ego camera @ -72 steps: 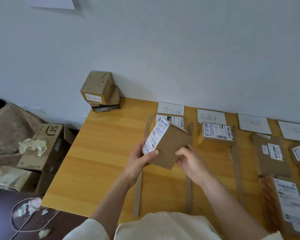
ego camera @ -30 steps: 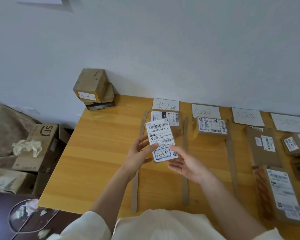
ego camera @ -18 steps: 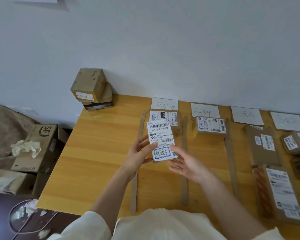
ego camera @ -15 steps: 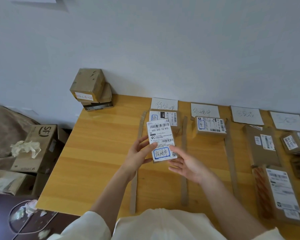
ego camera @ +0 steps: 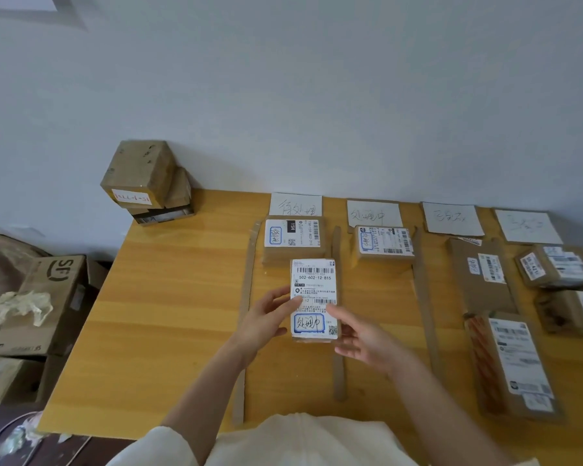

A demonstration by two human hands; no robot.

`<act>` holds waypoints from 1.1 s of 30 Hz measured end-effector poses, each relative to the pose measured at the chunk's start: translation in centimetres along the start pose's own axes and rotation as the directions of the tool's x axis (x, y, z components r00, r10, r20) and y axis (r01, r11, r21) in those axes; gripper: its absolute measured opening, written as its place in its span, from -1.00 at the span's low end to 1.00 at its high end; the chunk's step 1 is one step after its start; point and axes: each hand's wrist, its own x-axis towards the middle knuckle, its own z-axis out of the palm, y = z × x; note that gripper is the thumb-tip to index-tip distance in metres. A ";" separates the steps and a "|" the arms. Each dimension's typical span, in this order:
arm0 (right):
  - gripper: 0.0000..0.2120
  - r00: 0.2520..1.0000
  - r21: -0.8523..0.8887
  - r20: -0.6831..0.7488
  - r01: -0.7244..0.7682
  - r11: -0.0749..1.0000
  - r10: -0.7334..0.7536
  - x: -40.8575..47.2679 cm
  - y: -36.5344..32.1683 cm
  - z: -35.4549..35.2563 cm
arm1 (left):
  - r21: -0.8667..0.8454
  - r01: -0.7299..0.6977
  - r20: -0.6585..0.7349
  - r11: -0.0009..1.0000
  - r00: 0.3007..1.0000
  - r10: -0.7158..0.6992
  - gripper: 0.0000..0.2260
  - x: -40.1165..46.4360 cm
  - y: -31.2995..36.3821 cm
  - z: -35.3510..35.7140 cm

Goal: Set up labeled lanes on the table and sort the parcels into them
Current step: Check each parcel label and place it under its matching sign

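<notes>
I hold a small brown parcel (ego camera: 313, 280) with its white shipping label facing up, above the leftmost lane of the wooden table (ego camera: 169, 297). My left hand (ego camera: 263, 321) pinches its left edge, thumb on the label. My right hand (ego camera: 367, 341) has straight, spread fingers touching its lower right edge. Handwritten paper lane labels (ego camera: 296, 205), (ego camera: 374, 215), (ego camera: 451, 218), (ego camera: 525, 227) lie along the wall. Cardboard strips (ego camera: 248, 297), (ego camera: 339, 371), (ego camera: 424, 297) divide the lanes. One parcel (ego camera: 293, 240) lies in the first lane, another parcel (ego camera: 382, 245) in the second.
Flat parcels (ego camera: 482, 274), (ego camera: 512, 361) lie in the third lane, and boxes (ego camera: 556, 265), (ego camera: 569, 311) in the fourth. A stack of brown boxes (ego camera: 138, 173) sits on the table's back left corner. A cardboard carton (ego camera: 48, 297) with crumpled paper stands on the floor at the left.
The parcel was tilted with its label turned left; it now lies label up in my hands. My right hand shifted from its side to its lower right edge.
</notes>
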 end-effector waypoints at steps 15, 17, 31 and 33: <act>-0.54 0.933 0.755 -0.258 0.034 0.655 0.249 3.7 1.4 -5.4 | 0.169 0.166 -0.128 0.972 0.981 -0.145 -0.62 1.4 -2.5 1.5; -0.53 0.929 0.755 -0.270 0.042 0.654 0.253 4.5 1.7 -5.6 | 0.170 0.177 -0.134 0.970 0.979 -0.155 -0.62 1.4 -2.8 1.4; -0.41 0.923 0.632 -0.272 -0.042 0.774 0.272 4.4 2.5 -4.7 | 0.153 0.198 -0.156 0.968 0.972 -0.174 -0.62 1.4 -4.2 0.4; -0.49 0.920 0.572 -0.258 -0.100 0.814 0.294 4.0 2.7 -3.5 | 0.145 0.195 -0.160 0.970 0.972 -0.172 -0.62 1.4 -4.4 -0.1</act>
